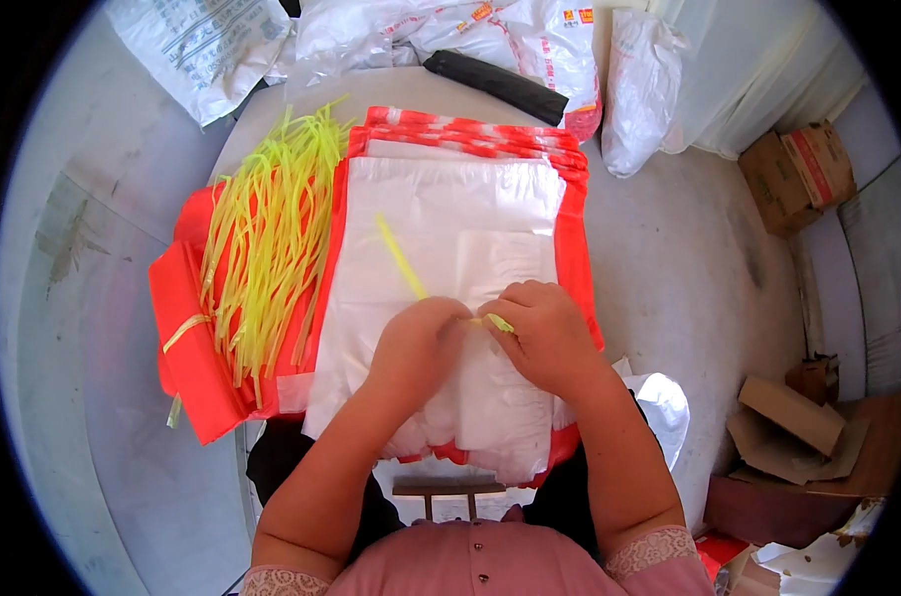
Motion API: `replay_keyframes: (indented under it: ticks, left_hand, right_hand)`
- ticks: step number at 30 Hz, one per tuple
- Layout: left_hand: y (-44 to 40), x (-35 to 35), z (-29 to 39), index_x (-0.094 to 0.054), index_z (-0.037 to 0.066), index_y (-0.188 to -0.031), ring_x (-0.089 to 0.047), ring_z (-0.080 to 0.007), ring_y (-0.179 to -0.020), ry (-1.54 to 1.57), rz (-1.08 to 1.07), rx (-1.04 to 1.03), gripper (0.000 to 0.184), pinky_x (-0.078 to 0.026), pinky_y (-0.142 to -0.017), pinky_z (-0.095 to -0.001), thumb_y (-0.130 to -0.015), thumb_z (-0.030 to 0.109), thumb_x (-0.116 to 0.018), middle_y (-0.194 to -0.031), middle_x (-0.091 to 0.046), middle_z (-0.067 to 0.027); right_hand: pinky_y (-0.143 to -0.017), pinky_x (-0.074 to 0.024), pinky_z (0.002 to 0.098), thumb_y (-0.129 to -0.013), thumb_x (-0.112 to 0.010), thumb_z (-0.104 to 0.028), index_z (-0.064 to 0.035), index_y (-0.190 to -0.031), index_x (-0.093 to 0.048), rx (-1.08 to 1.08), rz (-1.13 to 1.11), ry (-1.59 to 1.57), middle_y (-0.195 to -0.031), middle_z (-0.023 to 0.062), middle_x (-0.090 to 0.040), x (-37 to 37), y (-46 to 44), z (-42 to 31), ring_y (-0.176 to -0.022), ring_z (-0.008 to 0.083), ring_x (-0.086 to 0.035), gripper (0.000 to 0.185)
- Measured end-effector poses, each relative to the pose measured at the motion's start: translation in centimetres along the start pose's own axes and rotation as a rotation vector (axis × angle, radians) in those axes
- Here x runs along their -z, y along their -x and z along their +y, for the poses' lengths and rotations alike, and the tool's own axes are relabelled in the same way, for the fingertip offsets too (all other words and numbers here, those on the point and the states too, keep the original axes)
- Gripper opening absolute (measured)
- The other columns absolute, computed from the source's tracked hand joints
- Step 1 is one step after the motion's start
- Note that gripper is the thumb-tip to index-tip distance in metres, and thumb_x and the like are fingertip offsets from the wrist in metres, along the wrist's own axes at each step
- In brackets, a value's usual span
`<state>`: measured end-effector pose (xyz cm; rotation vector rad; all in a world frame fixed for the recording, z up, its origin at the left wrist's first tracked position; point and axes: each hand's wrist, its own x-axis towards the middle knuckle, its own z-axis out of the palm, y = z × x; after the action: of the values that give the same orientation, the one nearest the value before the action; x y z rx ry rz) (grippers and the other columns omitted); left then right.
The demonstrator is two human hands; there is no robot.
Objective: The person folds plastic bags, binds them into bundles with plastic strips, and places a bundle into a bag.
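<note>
My left hand (421, 343) and my right hand (547, 333) are close together above a stack of thin white plastic bags (421, 204). Both are closed on one yellow plastic strip (401, 256). One end of it sticks out up and left past my left hand; a short bit shows at my right fingers. Under the fingers lies a narrower folded white plastic piece (505, 263). Red bags (574, 233) with white-marked top edges show beneath the white ones. To the left, a heap of loose yellow strips (267, 238) rests on red plastic.
A folded red bundle (192, 338) with a yellow tie lies at the left edge. At the back are a black roll (495, 86) and white printed sacks (207, 55). Cardboard boxes (803, 179) stand on the floor at right, with an opened carton (798, 427) nearer.
</note>
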<state>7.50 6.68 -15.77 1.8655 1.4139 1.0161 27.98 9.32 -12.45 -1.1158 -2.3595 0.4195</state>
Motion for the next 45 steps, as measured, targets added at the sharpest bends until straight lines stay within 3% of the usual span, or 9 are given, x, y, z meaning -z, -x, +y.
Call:
replay_keyframes:
  ticks: [8,12,18,21,23,27,33,38,45]
  left_hand:
    - [-0.3,0.6,0.2,-0.064,0.004,-0.085,-0.068,-0.0400,-0.085,-0.614,-0.179,0.180,0.023,-0.052,-0.075,-0.0549,-0.097,0.024,-0.064,-0.085,-0.071,-0.0165]
    - [-0.3,0.3,0.5,-0.065,0.006,-0.085,-0.068,-0.0398,-0.083,-0.634,-0.194,0.167,0.023,-0.053,-0.074,-0.0552,-0.097,0.025,-0.061,-0.084,-0.070,-0.0163]
    - [-0.1,-0.6,0.7,-0.066,0.006,-0.086,-0.069,-0.0391,-0.083,-0.621,-0.204,0.166,0.019,-0.054,-0.073,-0.0536,-0.095,0.023,-0.062,-0.086,-0.071,-0.0158]
    - [0.2,-0.9,0.4,-0.067,0.007,-0.085,-0.069,-0.0387,-0.083,-0.606,-0.176,0.131,0.018,-0.054,-0.073,-0.0527,-0.094,0.023,-0.063,-0.087,-0.072,-0.0149]
    - [0.1,-0.5,0.8,-0.069,0.007,-0.085,-0.069,-0.0382,-0.084,-0.598,-0.172,0.138,0.019,-0.054,-0.074,-0.0520,-0.094,0.023,-0.064,-0.087,-0.072,-0.0142]
    - [0.2,1.4,0.1,-0.074,0.007,-0.087,-0.068,-0.0356,-0.086,-0.518,-0.128,0.046,0.016,-0.054,-0.075,-0.0486,-0.089,0.023,-0.072,-0.088,-0.073,-0.0112]
    - [0.2,3.6,0.8,-0.079,0.008,-0.096,-0.066,-0.0253,-0.082,-0.292,0.003,-0.003,0.016,-0.053,-0.073,-0.0393,-0.081,0.012,-0.083,-0.090,-0.075,-0.0065]
    - [-0.1,4.5,1.4,-0.078,0.004,-0.108,-0.058,-0.0059,-0.076,0.373,-0.266,0.332,0.018,-0.045,-0.069,-0.0223,-0.090,0.001,-0.077,-0.085,-0.071,0.0048]
    - [0.3,4.3,0.6,-0.069,0.003,-0.131,-0.048,-0.0028,-0.075,0.620,-0.334,0.264,0.038,-0.042,-0.070,-0.0187,-0.093,-0.002,-0.070,-0.103,-0.068,0.0027]
  right_hand:
    - [-0.082,-0.0535,0.0393,-0.079,-0.080,-0.002,-0.0057,-0.098,-0.077,0.035,0.139,0.130,-0.100,0.0065,-0.068,-0.8,1.2,1.3,-0.095,0.0274,-0.064,0.019]
    - [-0.078,-0.0538,0.0402,-0.080,-0.082,-0.005,-0.0046,-0.089,-0.074,0.042,0.200,0.114,-0.096,0.0069,-0.067,-0.4,0.9,0.7,-0.088,0.0278,-0.065,0.013]
    - [-0.067,-0.0506,0.0347,-0.086,-0.077,-0.008,0.0009,-0.089,-0.068,-0.210,0.064,-0.295,-0.085,0.0123,-0.067,-0.6,0.4,-1.8,-0.068,0.0293,-0.060,0.013]
    - [-0.073,-0.0526,0.0441,-0.091,-0.074,-0.019,0.0001,-0.092,-0.068,-0.305,-0.148,-0.256,-0.086,0.0166,-0.068,-0.9,0.0,-1.7,-0.080,0.0376,-0.066,0.020]
    - [-0.070,-0.0504,0.0349,-0.092,-0.074,-0.012,0.0018,-0.094,-0.069,-0.376,-0.133,-0.408,-0.084,0.0085,-0.067,-1.5,0.1,-1.0,-0.075,0.0206,-0.061,0.015]
    - [-0.071,-0.0499,0.0279,-0.093,-0.074,-0.007,0.0033,-0.100,-0.069,-0.458,-0.111,-0.647,-0.084,0.0003,-0.065,-2.1,0.5,0.0,-0.077,0.0081,-0.057,0.013]
    - [-0.073,-0.0512,0.0274,-0.091,-0.074,-0.005,0.0032,-0.107,-0.071,-0.416,-0.112,-0.587,-0.093,0.0020,-0.067,-1.9,0.7,-0.2,-0.081,0.0094,-0.060,0.018]
    - [-0.077,-0.0532,0.0366,-0.089,-0.078,-0.015,-0.0029,-0.110,-0.075,-0.374,-0.132,-0.501,-0.094,0.0097,-0.069,-1.9,0.4,-0.6,-0.085,0.0228,-0.066,0.024]
    - [-0.076,-0.0522,0.0440,-0.096,-0.072,-0.022,-0.0045,-0.104,-0.075,-0.294,-0.056,-0.399,-0.092,0.0153,-0.069,-2.5,0.6,-0.8,-0.088,0.0347,-0.068,0.019]
